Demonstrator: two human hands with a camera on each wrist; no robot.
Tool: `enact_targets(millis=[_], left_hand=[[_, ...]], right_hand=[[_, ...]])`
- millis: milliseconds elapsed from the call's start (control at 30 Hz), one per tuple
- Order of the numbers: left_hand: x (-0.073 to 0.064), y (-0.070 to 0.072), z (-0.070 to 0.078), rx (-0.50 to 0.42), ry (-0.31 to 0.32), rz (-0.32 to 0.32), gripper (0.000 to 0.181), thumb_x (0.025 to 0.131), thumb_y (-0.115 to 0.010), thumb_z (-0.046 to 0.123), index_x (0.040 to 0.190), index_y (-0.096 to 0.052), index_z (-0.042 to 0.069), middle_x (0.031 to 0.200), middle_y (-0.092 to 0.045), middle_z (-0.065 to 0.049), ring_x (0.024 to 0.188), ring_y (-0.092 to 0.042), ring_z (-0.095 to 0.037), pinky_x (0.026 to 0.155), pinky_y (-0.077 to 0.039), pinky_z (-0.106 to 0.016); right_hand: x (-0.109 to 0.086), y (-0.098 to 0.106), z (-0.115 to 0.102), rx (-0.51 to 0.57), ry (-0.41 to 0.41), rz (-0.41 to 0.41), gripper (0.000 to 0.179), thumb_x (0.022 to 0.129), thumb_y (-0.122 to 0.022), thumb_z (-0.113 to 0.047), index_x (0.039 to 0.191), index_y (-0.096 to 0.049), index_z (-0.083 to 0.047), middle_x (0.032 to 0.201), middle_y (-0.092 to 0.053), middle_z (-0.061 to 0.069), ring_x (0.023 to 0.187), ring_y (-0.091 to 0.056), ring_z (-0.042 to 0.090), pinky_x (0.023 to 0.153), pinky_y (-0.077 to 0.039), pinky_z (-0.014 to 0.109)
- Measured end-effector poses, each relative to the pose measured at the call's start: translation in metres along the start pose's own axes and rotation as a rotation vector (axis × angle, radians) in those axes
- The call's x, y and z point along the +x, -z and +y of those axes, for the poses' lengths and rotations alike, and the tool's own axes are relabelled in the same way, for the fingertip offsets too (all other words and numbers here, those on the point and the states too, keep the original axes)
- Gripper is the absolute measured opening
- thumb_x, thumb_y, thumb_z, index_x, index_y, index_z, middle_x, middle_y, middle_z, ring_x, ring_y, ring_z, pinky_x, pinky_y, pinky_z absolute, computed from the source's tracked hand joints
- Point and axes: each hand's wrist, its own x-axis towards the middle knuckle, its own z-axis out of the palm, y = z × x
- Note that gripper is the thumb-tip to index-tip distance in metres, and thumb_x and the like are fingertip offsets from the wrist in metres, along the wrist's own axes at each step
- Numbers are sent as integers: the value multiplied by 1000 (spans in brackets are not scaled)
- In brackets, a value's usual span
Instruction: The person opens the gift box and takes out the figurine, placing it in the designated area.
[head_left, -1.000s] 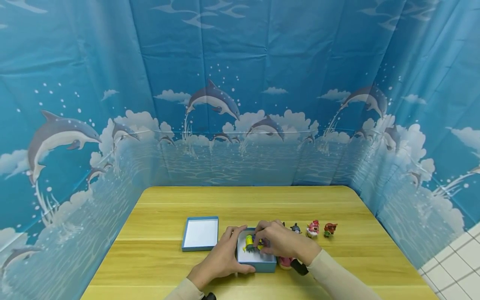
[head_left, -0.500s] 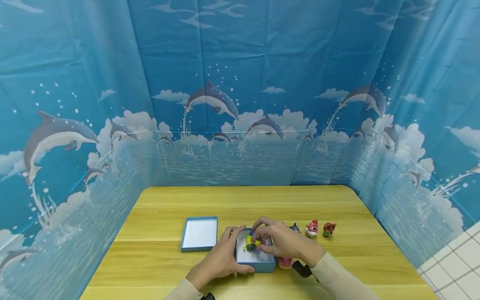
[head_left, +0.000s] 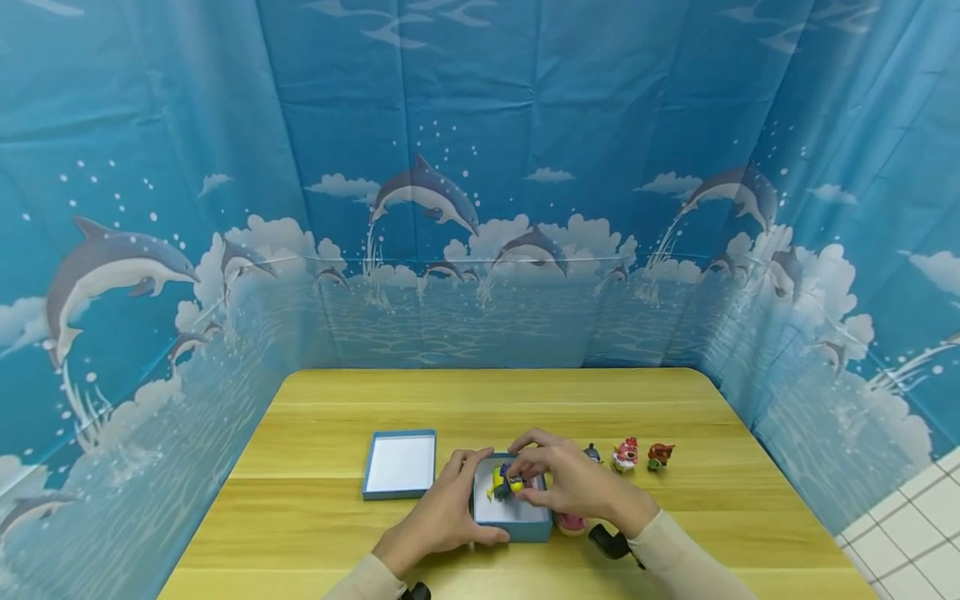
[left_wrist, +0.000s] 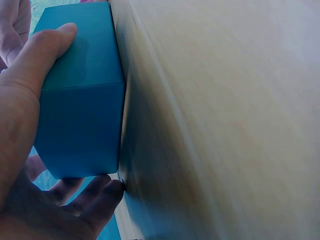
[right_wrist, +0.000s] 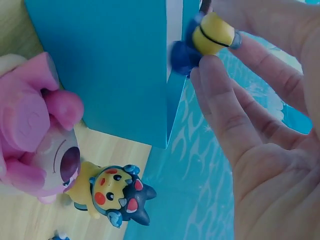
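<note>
My left hand [head_left: 444, 512] grips a blue open-topped box [head_left: 517, 531] by its left side, with the thumb on the front wall and the other fingers round the opposite side. Over the box's opening my right hand [head_left: 570, 479] pinches a small yellow-and-blue figurine [right_wrist: 214, 34] between thumb and fingertips. In the head view a yellow-and-dark-green figurine [head_left: 501, 492] lies inside the box, partly covered by the held one. Something reddish in there is mostly hidden by my right fingers. The left wrist view shows the box [left_wrist: 82, 130] standing on the table.
Left of the box lies its white-lined lid [head_left: 402, 465]. Close to its right side are a pink toy figure [right_wrist: 25, 110] and a yellow figurine with a dark hood [right_wrist: 112, 192]. Farther right stand a pink-red figurine [head_left: 625, 456] and a reddish-brown one [head_left: 660, 456] on the wooden table [head_left: 337, 417].
My right fingers have shifted slightly over the box, and the yellow-and-blue figurine shows more clearly between them. My left hand and the box have kept their place.
</note>
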Motion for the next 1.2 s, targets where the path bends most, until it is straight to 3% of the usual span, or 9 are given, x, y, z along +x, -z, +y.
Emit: enact_targets(millis=[267, 533, 767, 1000, 1200], left_hand=[[1, 1, 2, -2, 2, 7, 128, 85, -97, 73, 184, -34, 21, 166, -52, -10, 136, -59, -22, 111, -61, -49], [-1, -1, 2, 2, 7, 5, 128, 85, -98, 73, 184, -35, 21, 164, -53, -10, 135, -59, -22, 111, -61, -50], [-1, -1, 2, 2, 13, 5, 129, 84, -98, 74, 184, -35, 22, 163, -54, -10, 135, -60, -22, 112, -61, -51], [0, -2, 2, 1, 10, 12, 129, 84, -98, 74, 184, -35, 22, 164, -54, -9, 138, -61, -24, 114, -61, -53], [0, -3, 0, 3, 5, 22, 130, 83, -99, 74, 183, -36, 22, 164, -54, -10, 136, -61, -22, 113, -61, -51]], right_hand=[[-1, -1, 2, -9, 29, 1, 14, 108, -87, -14, 121, -86, -12, 145, -71, 19, 106, -86, 18, 90, -73, 38], [-6, -5, 2, -39, 35, 27, 17, 110, -84, -18, 126, -79, -14, 139, -76, 11, 107, -80, 12, 92, -71, 38], [-10, -8, 2, -44, 31, 95, 16, 108, -88, -20, 119, -76, -18, 128, -71, 0, 93, -72, 13, 84, -68, 35], [-14, -8, 2, 71, 69, 144, 17, 106, -88, -13, 116, -74, -12, 131, -73, 18, 89, -73, 0, 79, -70, 30], [-18, -8, 4, 163, 90, 182, 19, 103, -87, -2, 110, -72, -12, 135, -75, 21, 88, -78, 2, 77, -71, 28]])
